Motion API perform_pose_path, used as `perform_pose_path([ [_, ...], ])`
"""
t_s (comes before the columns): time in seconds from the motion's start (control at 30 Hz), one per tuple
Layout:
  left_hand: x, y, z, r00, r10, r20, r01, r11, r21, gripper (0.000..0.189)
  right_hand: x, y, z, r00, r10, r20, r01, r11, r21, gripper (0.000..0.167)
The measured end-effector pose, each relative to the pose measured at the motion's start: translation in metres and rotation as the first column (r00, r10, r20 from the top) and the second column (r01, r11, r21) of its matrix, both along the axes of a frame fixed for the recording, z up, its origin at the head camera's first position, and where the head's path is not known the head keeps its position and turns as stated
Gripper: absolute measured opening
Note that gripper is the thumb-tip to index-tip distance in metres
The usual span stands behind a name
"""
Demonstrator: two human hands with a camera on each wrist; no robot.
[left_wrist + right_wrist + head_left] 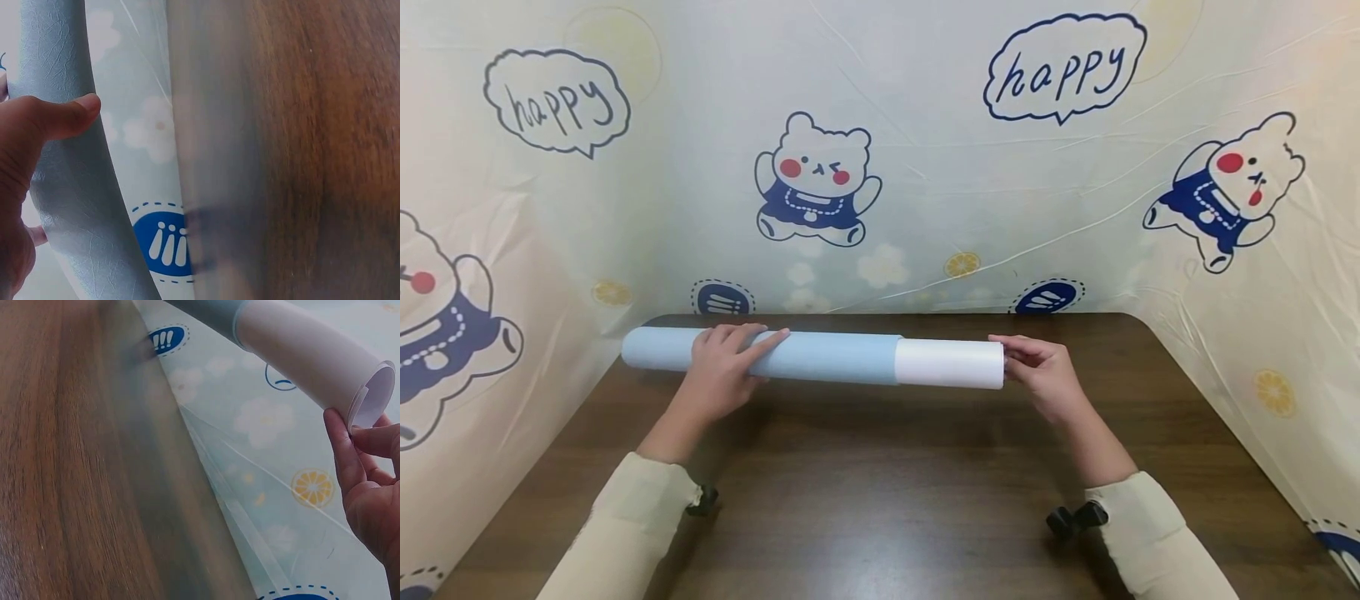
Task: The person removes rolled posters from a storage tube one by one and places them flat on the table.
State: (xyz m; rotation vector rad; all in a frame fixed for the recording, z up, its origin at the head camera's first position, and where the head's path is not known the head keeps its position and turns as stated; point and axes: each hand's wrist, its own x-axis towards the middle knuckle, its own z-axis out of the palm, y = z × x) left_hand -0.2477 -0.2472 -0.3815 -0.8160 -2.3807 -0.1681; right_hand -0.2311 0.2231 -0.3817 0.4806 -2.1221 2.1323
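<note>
A long light-blue tube (827,356) is held level above the far part of the table. My left hand (721,367) grips it left of its middle, and in the left wrist view the thumb lies across its creased surface (69,169). A rolled white paper (951,362) sticks out of the tube's right end. The paper's open end, with overlapping layers, shows in the right wrist view. At that end my right hand (1045,375) pinches the edge of the rolled paper (306,356) between thumb and fingers. How far the paper reaches inside the tube is hidden.
Below the hands lies a dark brown wooden table (880,483). A pale cloth (925,167) printed with bears and "happy" bubbles hangs behind it and along both sides. Small black devices (1075,521) are worn at both wrists.
</note>
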Motion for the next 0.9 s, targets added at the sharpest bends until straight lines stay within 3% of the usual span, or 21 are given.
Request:
perform_pose_path([
  [0.37,0.005,-0.006,0.001,0.998,0.047,0.032,-0.046,0.999,-0.021,0.092,0.000,0.016,-0.006,1.000,0.001,0.010,0.000,0.997,-0.076,0.032],
  [0.9,0.009,-0.013,0.000,0.999,0.049,0.010,-0.049,0.999,-0.022,0.094,0.004,0.038,-0.009,0.997,-0.070,0.043,0.072,0.995,-0.069,0.027],
])
